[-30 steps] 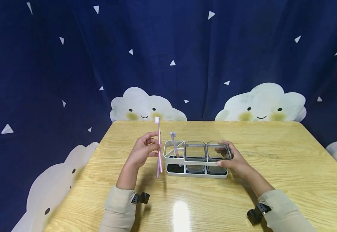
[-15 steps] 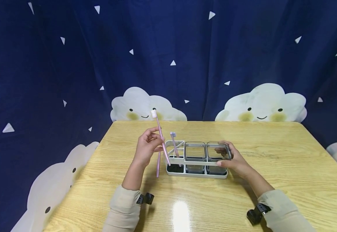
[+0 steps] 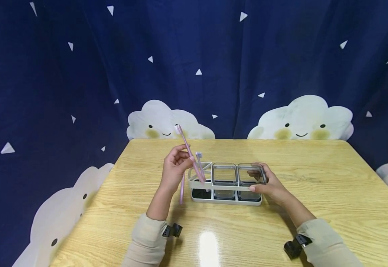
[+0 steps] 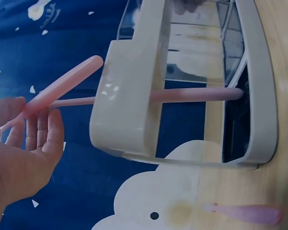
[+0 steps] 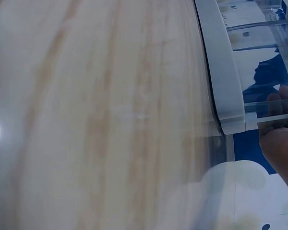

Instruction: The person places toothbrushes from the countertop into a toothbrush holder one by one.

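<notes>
Toothbrush (image 3: pixel 189 151), pinched by the fingers of the left hand (image 3: pixel 173 171), is swung from beside the rack (image 3: pixel 227 188) to above its left edge, handle now nearer the slots (image 3: pixel 208 171); the right edge is gripped by the right hand (image 3: pixel 271 186).

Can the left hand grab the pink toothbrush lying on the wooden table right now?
Probably not right now: the left hand is pinching another slim pink toothbrush with white bristles. But the pink toothbrush on the light wood table lies close by, its handle uncovered.
</notes>
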Demonstrator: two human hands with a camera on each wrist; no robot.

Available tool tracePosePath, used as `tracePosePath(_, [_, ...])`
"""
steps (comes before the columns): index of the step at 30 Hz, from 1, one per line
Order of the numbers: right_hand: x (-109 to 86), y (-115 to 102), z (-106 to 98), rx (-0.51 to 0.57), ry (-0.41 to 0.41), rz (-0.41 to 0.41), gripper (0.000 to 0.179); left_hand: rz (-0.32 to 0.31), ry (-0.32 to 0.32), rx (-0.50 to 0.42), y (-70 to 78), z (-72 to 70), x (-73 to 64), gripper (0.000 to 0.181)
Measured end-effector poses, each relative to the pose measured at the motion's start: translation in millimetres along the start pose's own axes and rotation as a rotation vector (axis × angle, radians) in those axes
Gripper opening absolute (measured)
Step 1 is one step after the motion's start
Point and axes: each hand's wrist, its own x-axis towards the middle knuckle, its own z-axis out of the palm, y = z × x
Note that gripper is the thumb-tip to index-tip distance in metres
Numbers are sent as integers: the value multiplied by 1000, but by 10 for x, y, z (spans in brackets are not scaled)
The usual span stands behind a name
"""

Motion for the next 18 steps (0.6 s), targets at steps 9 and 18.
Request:
tracePosePath(9, [2,-5,1,-3,2,-9,75,23,26,-36,-48,33,-22,25])
tracePosePath(18, [2,7,4,13,-5,-21,76,62,46,-29,-29,47,-13,21])
